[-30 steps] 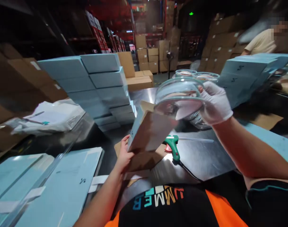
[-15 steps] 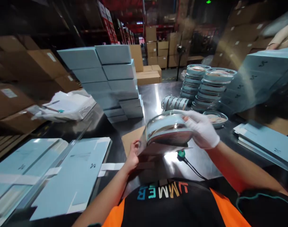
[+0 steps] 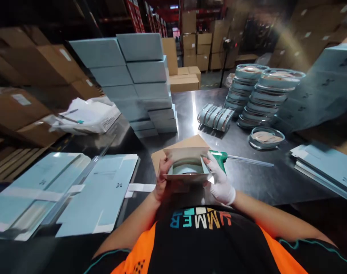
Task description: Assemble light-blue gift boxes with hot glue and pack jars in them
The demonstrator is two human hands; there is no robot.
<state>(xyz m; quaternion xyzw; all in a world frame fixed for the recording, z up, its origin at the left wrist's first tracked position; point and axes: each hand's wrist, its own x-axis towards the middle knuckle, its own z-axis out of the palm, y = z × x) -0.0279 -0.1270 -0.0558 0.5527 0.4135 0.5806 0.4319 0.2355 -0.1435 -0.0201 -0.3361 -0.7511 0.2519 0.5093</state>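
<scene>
My bare left hand (image 3: 161, 176) and my white-gloved right hand (image 3: 221, 183) grip opposite sides of a small open box (image 3: 187, 153) close to my body. Inside the box shows the curved rim of a clear-covered package (image 3: 187, 168); the rest of it is hidden by the walls. Just beyond my right hand lies a green glue gun (image 3: 222, 156) with a long clear glue stick sticking out to the right. A brown cardboard piece (image 3: 177, 145) lies on the table behind the box.
Flattened light-blue boxes (image 3: 97, 190) lie at left, more (image 3: 330, 163) at right. A tall stack of light-blue boxes (image 3: 146, 72) stands behind. Stacked clear oval packages (image 3: 276, 95), a row on its side (image 3: 214, 117) and a single one (image 3: 266, 137) are at back right.
The clear package has gone down into the box, nearer my body. My right hand has let go of the package and moved to the box's right side. The glue gun now shows.
</scene>
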